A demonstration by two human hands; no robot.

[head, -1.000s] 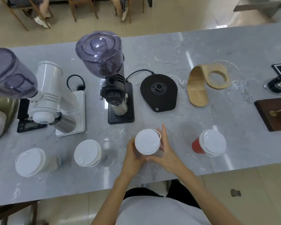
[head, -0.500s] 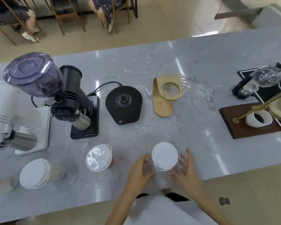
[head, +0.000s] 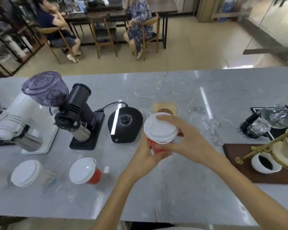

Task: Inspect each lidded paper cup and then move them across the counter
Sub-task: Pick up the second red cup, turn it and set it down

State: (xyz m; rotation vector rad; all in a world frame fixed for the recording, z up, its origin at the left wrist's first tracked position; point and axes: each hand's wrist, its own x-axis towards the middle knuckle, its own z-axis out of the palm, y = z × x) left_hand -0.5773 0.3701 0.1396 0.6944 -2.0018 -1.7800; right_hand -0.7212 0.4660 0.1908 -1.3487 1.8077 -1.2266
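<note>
Cups are what this job turns on, and one of them, a red paper cup (head: 156, 146) with a white lid (head: 160, 128), is up off the counter (head: 181, 188) in both hands. The left hand (head: 146, 156) wraps the lower wall from the person's side, fingers curled closed around it. The right hand (head: 188, 143) comes in from the other side, thumb and forefinger spread over the lid's rim while the remaining fingers lie against the cup wall; it is closed on the cup as well. The cup sits roughly upright, tipped slightly toward the camera, held above the middle of the counter in front of a black kettle base (head: 125, 124).

Further out to the left, two more lidded cups stand on the counter near its front edge: a second red cup (head: 85, 170) and, beyond it, a pale cup (head: 29, 173). Behind them are a black grinder (head: 76, 117) and a white grinder (head: 15, 120). To the right lies a dark wooden tray (head: 256, 168) bearing a small white cup of coffee (head: 265, 162).

Judging by this layout, the task looks to be in its inspection step for the cup in hand, which has yet to be set down. The two cups on the left seem to be waiting, though which ones have already been checked cannot be told. The open stretch of counter right of the hands is the likely place to put them.
</note>
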